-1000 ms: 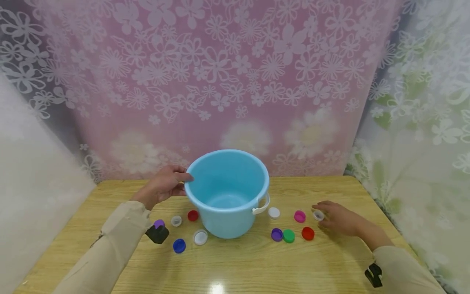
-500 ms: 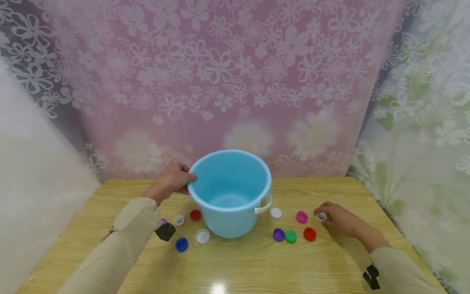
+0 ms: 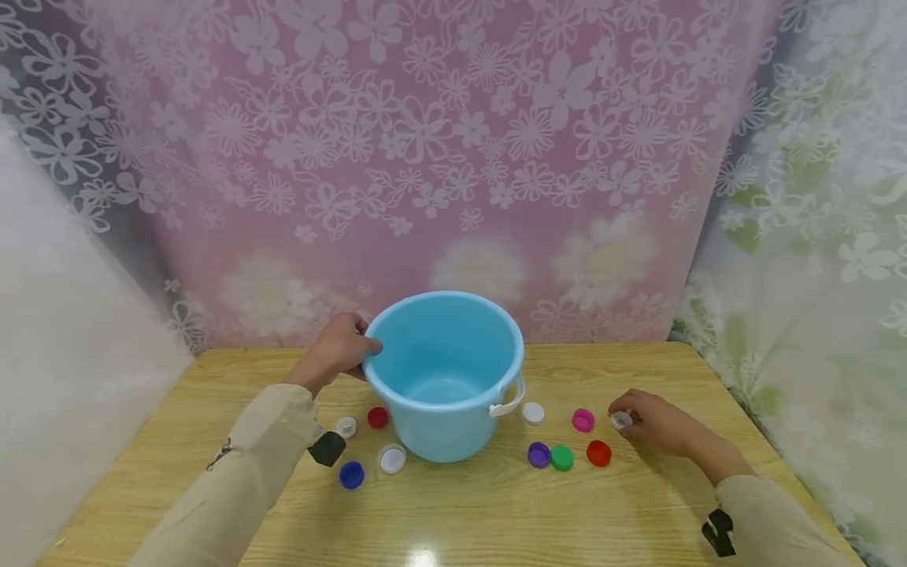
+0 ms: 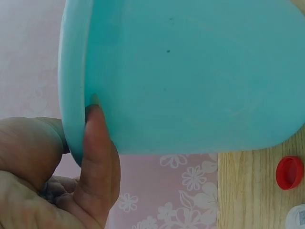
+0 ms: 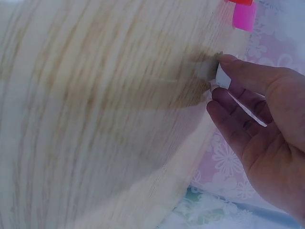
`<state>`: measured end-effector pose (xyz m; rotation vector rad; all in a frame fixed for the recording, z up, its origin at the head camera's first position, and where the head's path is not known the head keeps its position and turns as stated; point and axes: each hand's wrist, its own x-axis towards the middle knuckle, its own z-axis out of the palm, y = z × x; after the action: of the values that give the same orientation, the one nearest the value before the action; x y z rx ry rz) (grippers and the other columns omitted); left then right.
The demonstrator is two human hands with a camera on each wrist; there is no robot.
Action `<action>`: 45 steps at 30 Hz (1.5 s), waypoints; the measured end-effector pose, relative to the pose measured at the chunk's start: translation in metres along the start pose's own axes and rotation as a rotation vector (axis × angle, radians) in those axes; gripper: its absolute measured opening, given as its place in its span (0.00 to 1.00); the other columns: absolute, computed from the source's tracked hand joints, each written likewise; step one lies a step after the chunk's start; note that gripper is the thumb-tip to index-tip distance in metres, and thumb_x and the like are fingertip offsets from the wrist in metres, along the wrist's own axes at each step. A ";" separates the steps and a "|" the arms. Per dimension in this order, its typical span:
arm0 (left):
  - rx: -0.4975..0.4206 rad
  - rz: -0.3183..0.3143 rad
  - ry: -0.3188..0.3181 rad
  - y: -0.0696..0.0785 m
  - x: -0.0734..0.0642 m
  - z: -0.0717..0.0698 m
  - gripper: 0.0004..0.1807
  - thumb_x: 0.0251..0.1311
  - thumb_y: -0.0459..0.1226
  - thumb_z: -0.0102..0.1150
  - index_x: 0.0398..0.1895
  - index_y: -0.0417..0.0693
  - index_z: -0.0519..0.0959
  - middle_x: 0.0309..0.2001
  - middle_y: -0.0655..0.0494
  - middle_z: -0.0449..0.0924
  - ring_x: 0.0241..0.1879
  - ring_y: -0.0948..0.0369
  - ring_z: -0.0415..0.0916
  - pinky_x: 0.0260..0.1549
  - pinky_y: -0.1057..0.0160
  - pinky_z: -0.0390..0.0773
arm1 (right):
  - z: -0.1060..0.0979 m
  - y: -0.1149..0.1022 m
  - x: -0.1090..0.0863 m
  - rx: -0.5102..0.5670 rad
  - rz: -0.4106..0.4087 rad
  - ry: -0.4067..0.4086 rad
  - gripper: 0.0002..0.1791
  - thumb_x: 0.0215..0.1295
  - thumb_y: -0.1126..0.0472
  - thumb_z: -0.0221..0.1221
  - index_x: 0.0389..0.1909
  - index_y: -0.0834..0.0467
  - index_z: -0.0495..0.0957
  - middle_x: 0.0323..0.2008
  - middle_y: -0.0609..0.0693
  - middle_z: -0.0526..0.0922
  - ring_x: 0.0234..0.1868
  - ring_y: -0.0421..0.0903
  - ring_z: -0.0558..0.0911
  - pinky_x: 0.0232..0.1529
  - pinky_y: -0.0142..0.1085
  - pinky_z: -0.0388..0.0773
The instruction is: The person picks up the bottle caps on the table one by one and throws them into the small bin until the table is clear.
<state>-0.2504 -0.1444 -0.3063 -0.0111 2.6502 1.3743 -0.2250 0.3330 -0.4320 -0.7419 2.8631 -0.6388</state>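
Observation:
A light blue bucket (image 3: 442,429) with a white handle (image 3: 507,400) stands upright mid-table. My left hand (image 3: 338,346) grips its left rim, thumb over the inside and fingers outside; the left wrist view shows the rim (image 4: 74,71) pinched between them. At the right, my right hand (image 3: 655,423) pinches a small white bottle cap (image 3: 620,420) between thumb and fingers, low over the wood; the right wrist view shows the white cap (image 5: 222,77) at the fingertips. Nearest to that hand lie a red cap (image 3: 598,453) and a pink cap (image 3: 583,420).
Right of the bucket lie a white cap (image 3: 533,413), a purple cap (image 3: 538,454) and a green cap (image 3: 562,457). On its left are a dark red cap (image 3: 378,416), a blue cap (image 3: 351,474) and two white ones. A floral curtain (image 3: 453,157) hangs behind the table (image 3: 453,512).
My right fingers have closed on the small white cap, which has shifted slightly. The left hand keeps its hold on the rim while its forearm moves a little right, covering the left purple cap.

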 end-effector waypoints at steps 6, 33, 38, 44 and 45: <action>0.006 -0.012 -0.016 0.001 0.002 0.001 0.12 0.62 0.29 0.55 0.44 0.30 0.68 0.39 0.36 0.74 0.24 0.53 0.82 0.23 0.56 0.83 | -0.007 -0.001 0.000 -0.024 0.017 0.025 0.16 0.62 0.66 0.61 0.50 0.66 0.77 0.43 0.54 0.77 0.37 0.46 0.76 0.36 0.42 0.77; 0.005 -0.018 0.013 0.002 0.001 0.005 0.10 0.60 0.29 0.57 0.41 0.31 0.70 0.38 0.37 0.74 0.23 0.53 0.81 0.21 0.57 0.83 | -0.092 -0.119 0.055 0.006 -0.165 0.284 0.18 0.67 0.61 0.59 0.56 0.61 0.75 0.48 0.53 0.75 0.45 0.50 0.78 0.48 0.46 0.79; 0.006 -0.034 0.014 0.004 0.000 0.005 0.12 0.61 0.29 0.57 0.43 0.31 0.69 0.39 0.36 0.74 0.23 0.53 0.81 0.21 0.57 0.83 | -0.091 -0.139 0.074 0.021 -0.182 0.302 0.18 0.66 0.61 0.60 0.56 0.60 0.76 0.49 0.53 0.75 0.46 0.50 0.78 0.48 0.46 0.79; -0.002 -0.044 0.016 0.003 0.001 0.005 0.12 0.60 0.29 0.57 0.43 0.31 0.69 0.38 0.37 0.74 0.22 0.53 0.81 0.21 0.58 0.83 | -0.084 -0.160 0.098 0.111 -0.232 0.268 0.18 0.65 0.63 0.61 0.56 0.61 0.76 0.51 0.55 0.75 0.47 0.51 0.78 0.49 0.46 0.78; -0.003 -0.043 0.018 0.002 0.001 0.004 0.11 0.60 0.29 0.57 0.43 0.31 0.69 0.38 0.37 0.74 0.22 0.53 0.81 0.21 0.58 0.83 | -0.081 -0.163 0.101 0.125 -0.247 0.260 0.19 0.65 0.64 0.61 0.56 0.62 0.76 0.51 0.55 0.75 0.47 0.51 0.78 0.49 0.45 0.79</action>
<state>-0.2506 -0.1395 -0.3070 -0.0812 2.6467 1.3712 -0.2594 0.1846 -0.2895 -1.0747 2.9471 -1.0053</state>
